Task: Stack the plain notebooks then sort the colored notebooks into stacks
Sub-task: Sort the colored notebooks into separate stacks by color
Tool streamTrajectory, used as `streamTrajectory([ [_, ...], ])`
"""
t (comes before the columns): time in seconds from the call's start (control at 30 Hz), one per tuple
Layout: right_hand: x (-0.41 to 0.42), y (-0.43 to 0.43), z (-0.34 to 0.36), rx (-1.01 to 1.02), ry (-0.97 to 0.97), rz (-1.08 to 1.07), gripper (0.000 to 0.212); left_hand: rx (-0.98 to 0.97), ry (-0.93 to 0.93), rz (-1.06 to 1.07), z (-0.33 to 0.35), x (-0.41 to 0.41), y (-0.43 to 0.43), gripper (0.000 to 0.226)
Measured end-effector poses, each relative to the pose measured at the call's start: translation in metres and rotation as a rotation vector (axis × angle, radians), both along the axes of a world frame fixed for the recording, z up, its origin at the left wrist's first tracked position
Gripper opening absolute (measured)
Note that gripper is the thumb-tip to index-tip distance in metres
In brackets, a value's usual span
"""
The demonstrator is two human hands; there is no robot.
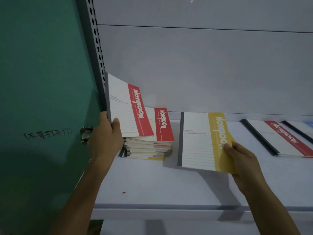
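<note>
My left hand (106,133) grips the lower left edge of a red-banded notebook (127,107), tilted up over a mixed stack (149,148) at the shelf's left end. The stack's top notebook (163,124) also has a red band. My right hand (240,156) pinches the lower right corner of a yellow-banded notebook (201,141), lifted slightly off the shelf to the right of the stack. Further right lies a small pile topped by another red-banded notebook (279,138). A dark-spined notebook (299,128) lies partly cut off at the right edge.
The white shelf (152,184) has a white back panel and a slotted upright (96,39) at its left. A green door (42,82) with a metal knob (85,134) stands just left of the shelf. A small red speck (123,192) lies on the shelf front.
</note>
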State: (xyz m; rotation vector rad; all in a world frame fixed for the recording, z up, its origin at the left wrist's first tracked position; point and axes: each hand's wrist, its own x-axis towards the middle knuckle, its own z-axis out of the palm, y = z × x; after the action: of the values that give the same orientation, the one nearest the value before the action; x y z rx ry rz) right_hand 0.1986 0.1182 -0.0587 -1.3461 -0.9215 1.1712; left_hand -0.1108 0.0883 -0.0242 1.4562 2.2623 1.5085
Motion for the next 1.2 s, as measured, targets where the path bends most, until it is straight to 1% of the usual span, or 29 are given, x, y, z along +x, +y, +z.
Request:
streamTrajectory([
  [0.07, 0.007, 0.017, 0.007, 0.062, -0.052, -0.035, 0.011, 0.058, -0.066, -0.026, 0.005, 0.008, -0.006, 0.024],
  [0.17, 0.02, 0.049, 0.017, 0.106, -0.171, -0.082, 0.015, 0.132, -0.28, -0.144, 0.007, 0.025, -0.011, 0.019],
  [0.2, 0.025, 0.061, 0.017, 0.1, -0.223, -0.087, 0.017, 0.143, -0.321, -0.176, 0.006, 0.032, -0.012, 0.016],
  [0.3, 0.037, 0.094, 0.008, 0.092, -0.401, -0.087, 0.021, 0.144, -0.36, -0.25, 0.002, 0.055, -0.014, 0.014],
  [0.37, 0.043, 0.109, -0.005, 0.074, -0.619, -0.072, 0.021, 0.138, -0.383, -0.286, -0.002, 0.067, -0.015, 0.016],
  [0.43, 0.047, 0.113, -0.014, 0.028, -0.876, -0.055, 0.016, 0.125, -0.398, -0.314, -0.006, 0.074, -0.016, 0.019],
  [0.47, 0.048, 0.114, -0.017, 0.015, -0.977, -0.06, 0.018, 0.119, -0.41, -0.325, -0.008, 0.077, -0.016, 0.02],
  [0.53, 0.049, 0.116, -0.023, 0.013, -1.106, -0.098, 0.02, 0.11, -0.444, -0.351, -0.012, 0.081, -0.018, 0.02],
  [0.63, 0.046, 0.119, -0.031, 0.014, -1.202, -0.125, 0.023, 0.093, -0.447, -0.371, -0.015, 0.086, -0.019, 0.024],
  [0.77, 0.046, 0.118, -0.034, -0.013, -1.212, -0.144, 0.03, 0.079, -0.474, -0.401, -0.02, 0.09, -0.022, 0.025],
  [0.87, 0.045, 0.111, -0.026, 0.123, -1.223, -0.173, 0.04, 0.094, -0.498, -0.439, -0.021, 0.096, -0.022, 0.024],
  [0.9, 0.042, 0.107, -0.022, 0.183, -1.161, -0.175, 0.038, 0.102, -0.503, -0.454, -0.021, 0.099, -0.021, 0.024],
  [0.97, 0.034, 0.09, -0.01, 0.225, -0.874, -0.105, 0.028, 0.116, -0.511, -0.487, -0.02, 0.106, -0.018, 0.022],
  [1.03, 0.023, 0.062, 0.006, 0.185, -0.52, 0.073, 0.033, 0.12, -0.52, -0.527, -0.02, 0.115, -0.013, 0.022],
  [1.07, 0.017, 0.046, 0.015, 0.145, -0.383, 0.175, 0.037, 0.118, -0.525, -0.547, -0.02, 0.121, -0.009, 0.023],
  [1.1, 0.014, 0.033, 0.022, 0.111, -0.295, 0.265, 0.039, 0.114, -0.528, -0.566, -0.021, 0.128, -0.006, 0.024],
  [1.13, 0.013, 0.023, 0.026, 0.098, -0.252, 0.328, 0.041, 0.112, -0.532, -0.582, -0.021, 0.135, -0.003, 0.025],
  [1.2, 0.019, 0.012, 0.028, 0.12, -0.24, 0.369, 0.044, 0.111, -0.539, -0.606, -0.022, 0.149, 0.002, 0.026],
])
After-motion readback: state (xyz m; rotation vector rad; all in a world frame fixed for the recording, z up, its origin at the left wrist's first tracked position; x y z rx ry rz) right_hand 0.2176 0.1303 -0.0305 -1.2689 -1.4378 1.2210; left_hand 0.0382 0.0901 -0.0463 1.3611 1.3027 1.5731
